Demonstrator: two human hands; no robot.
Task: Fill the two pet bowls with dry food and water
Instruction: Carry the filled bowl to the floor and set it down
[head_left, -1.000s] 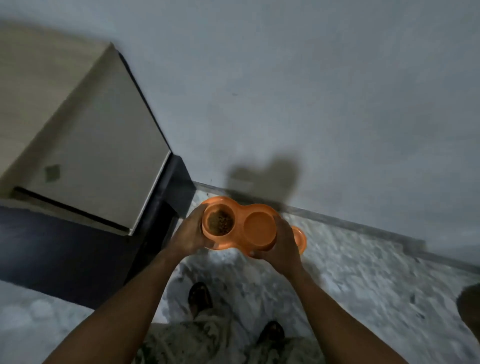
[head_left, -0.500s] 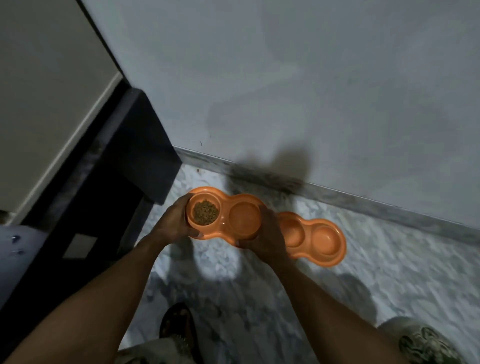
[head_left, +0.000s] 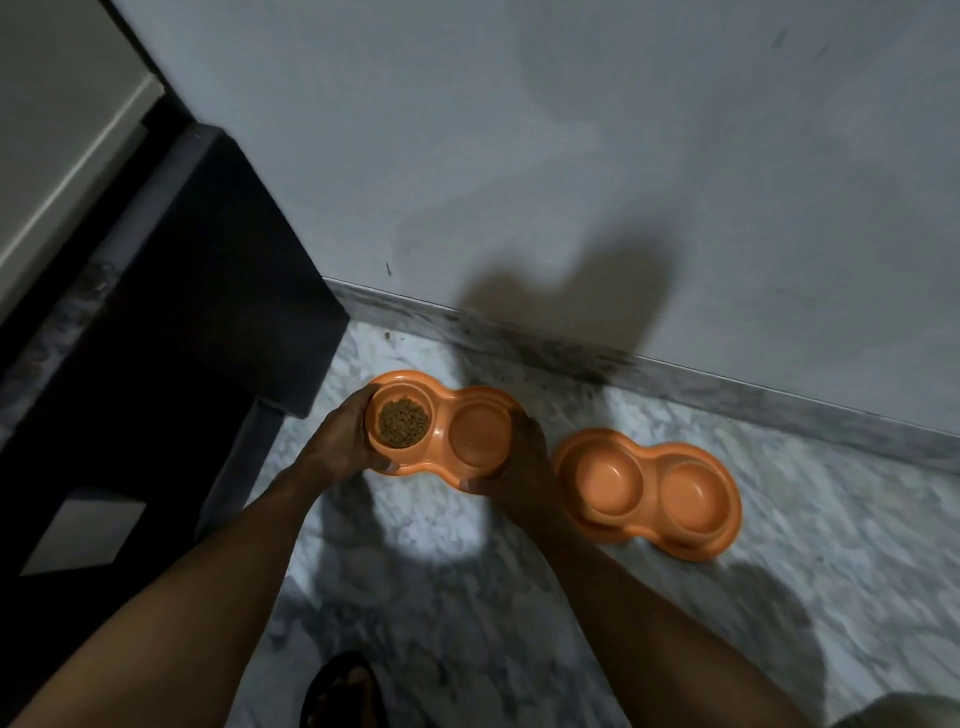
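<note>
A: Look at the orange double bowl (head_left: 441, 431). It has come lower than it was 1 second ago. Now it is close to the floor (head_left: 779, 545).

B: Is it on the floor yet?

A: I cannot tell. It looks just above it, or only just touching.

B: What is in it?

A: The cup next to the left hand (head_left: 332, 447) has brown dry food (head_left: 403, 428) in it. The cup next to the right hand (head_left: 524, 457) looks wet or bare. It is too dark to be sure there is water.

B: Are the hands holding on?

A: Yes. The left hand is wrapped around 1 end of the rim. The right hand grips the other end. Both are closed on the bowl.

B: What else is near?

A: A second orange double bowl (head_left: 649, 488) sits on the floor just past the right hand. 1 second ago we could only see a bit of it. Now we see all of it, and both of its cups look bare.

B: And past the left hand?

A: A dark cabinet (head_left: 156, 364). The wall (head_left: 571, 156) is straight ahead of both hands.

B: So what does it mean?

A: I think the first bowl is being set down beside the other one. The second bowl still needs filling, so the job looks about half done.
</note>
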